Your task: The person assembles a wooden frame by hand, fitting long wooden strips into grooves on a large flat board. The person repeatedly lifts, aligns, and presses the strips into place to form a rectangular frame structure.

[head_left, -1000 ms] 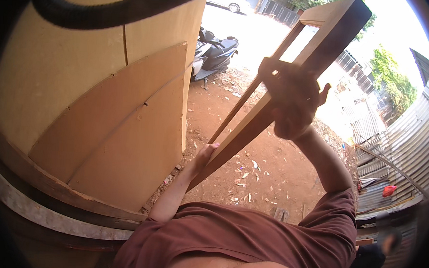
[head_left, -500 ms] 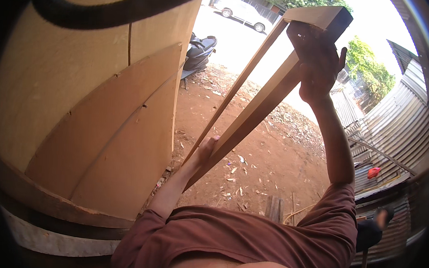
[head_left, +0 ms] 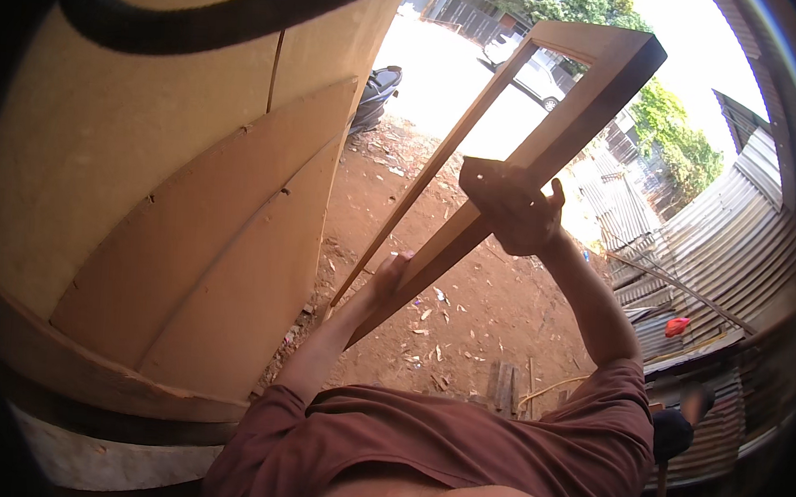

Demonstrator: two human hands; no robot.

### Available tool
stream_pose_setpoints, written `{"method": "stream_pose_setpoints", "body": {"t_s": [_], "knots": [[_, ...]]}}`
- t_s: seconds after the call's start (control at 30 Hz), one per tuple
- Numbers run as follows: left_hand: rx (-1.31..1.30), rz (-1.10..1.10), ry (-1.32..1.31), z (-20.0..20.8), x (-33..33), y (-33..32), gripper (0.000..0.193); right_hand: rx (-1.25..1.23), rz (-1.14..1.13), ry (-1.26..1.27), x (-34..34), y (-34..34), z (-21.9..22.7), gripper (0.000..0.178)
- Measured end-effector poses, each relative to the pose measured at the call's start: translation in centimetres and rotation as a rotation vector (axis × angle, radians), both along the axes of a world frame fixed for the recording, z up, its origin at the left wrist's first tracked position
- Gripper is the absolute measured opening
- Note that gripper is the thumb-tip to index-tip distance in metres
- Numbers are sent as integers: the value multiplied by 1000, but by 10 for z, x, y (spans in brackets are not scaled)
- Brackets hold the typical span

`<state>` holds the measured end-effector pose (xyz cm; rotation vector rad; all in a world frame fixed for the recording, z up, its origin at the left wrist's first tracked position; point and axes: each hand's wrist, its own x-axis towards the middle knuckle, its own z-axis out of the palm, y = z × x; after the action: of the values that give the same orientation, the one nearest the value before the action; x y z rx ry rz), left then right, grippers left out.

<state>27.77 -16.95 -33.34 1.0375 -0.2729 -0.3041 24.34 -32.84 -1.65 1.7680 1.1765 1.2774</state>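
Observation:
A long, narrow wooden frame point(head_left: 587, 110) slants up and away from me, its far end closed by a short crosspiece. Around its near right rail, low down, my left hand point(head_left: 391, 273) is closed, with the fingers partly hidden behind the wood. My right hand point(head_left: 519, 212) lies across the same rail farther up. Under its palm and fingers is a thin brown sheet point(head_left: 481, 178) that looks like sandpaper, pressed on the wood. The thumb sticks up, apart from the other fingers.
Large plywood panels point(head_left: 201, 229) stand close on the left. Corrugated metal sheets point(head_left: 710, 229) line the right, where another person point(head_left: 674, 431) is partly seen. Red soil with leaves point(head_left: 430, 327) lies below. Beyond are a motorbike point(head_left: 376, 99) and a white car point(head_left: 535, 80).
My right hand has slid down the rail from near the far end toward me, with the brown sheet. My left hand keeps its hold, and the view has turned slightly.

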Motion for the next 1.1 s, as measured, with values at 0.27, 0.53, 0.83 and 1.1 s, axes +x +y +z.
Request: {"method": "stream_pose_setpoints", "body": {"t_s": [0.27,0.53,0.83,1.1], "knots": [[15,-16,-81,6,-15,15,54,593,291,73,30,-10,172,35],[-85,-113,4,-5,-30,11,56,928,320,337,32,-46,238,41],[-7,-68,-51,2,-33,12,62,1032,681,1089,103,-120,251,42],[-12,-109,-66,-6,-30,11,62,1100,692,1021,126,-113,217,39]]}}
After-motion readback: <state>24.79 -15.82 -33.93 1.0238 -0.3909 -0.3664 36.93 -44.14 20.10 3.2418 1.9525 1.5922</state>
